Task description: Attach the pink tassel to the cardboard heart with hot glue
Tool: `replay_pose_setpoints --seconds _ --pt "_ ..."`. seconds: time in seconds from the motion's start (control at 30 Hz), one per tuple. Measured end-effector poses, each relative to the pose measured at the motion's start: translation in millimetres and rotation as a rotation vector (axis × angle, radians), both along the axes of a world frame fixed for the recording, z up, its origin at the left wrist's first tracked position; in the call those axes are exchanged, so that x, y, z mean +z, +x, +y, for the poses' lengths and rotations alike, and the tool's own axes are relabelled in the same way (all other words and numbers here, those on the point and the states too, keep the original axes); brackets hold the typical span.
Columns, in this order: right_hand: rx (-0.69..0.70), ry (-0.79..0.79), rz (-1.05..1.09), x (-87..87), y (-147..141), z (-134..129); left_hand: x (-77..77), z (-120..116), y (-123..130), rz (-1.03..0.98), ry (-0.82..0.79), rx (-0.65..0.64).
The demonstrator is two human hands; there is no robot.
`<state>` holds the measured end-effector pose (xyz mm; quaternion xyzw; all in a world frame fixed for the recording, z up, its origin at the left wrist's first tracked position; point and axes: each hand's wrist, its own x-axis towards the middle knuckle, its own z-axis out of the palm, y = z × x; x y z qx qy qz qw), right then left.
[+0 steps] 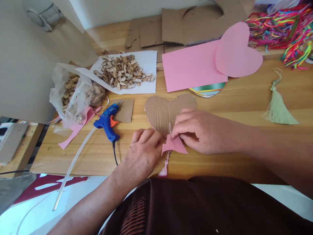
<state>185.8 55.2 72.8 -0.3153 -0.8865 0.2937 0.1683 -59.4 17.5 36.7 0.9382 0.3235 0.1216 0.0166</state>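
A cardboard heart (161,112) lies on the wooden table in front of me. Over its lower tip is a small cut piece of pink paper (175,146). My right hand (199,132) pinches this paper near its upper edge, where a thin loop of cord (170,128) stands up. My left hand (146,150) is closed at the paper's left side; its fingertips are partly hidden, and I cannot make out what they grip. Below the paper hangs a pink tassel (163,170) with beads above it. A blue glue gun (107,122) lies to the left of the heart.
Peanut shells (122,71) lie on white paper (149,60), beside a plastic bag (70,94) of peanuts. Behind are a pink sheet (190,67), a pink paper heart (237,52) and cardboard pieces (151,31). At right are a pale green tassel (280,106) and colourful cords (288,29).
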Motion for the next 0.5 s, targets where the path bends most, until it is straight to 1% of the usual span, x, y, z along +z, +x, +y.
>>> replay_pose_setpoints --seconds 0.1,0.17,0.23,0.37,0.43,0.5 --pt "-0.005 -0.004 -0.039 1.5 2 -11 -1.4 2 -1 -0.004 -0.007 0.022" --pt "-0.021 0.005 -0.053 1.7 4 -14 -1.5 3 -1 -0.006 -0.024 0.041" --pt "-0.054 0.028 -0.068 1.5 4 -12 -0.9 3 -2 0.014 -0.031 0.044" --pt "-0.192 0.099 -0.112 -0.6 4 -1 0.4 3 -3 0.03 -0.019 0.041" --pt "-0.198 0.147 -0.093 -2.8 3 3 0.5 2 -3 0.027 -0.009 0.042" --pt "-0.155 0.212 -0.079 -6.0 3 5 0.5 1 -3 0.03 -0.005 0.041"
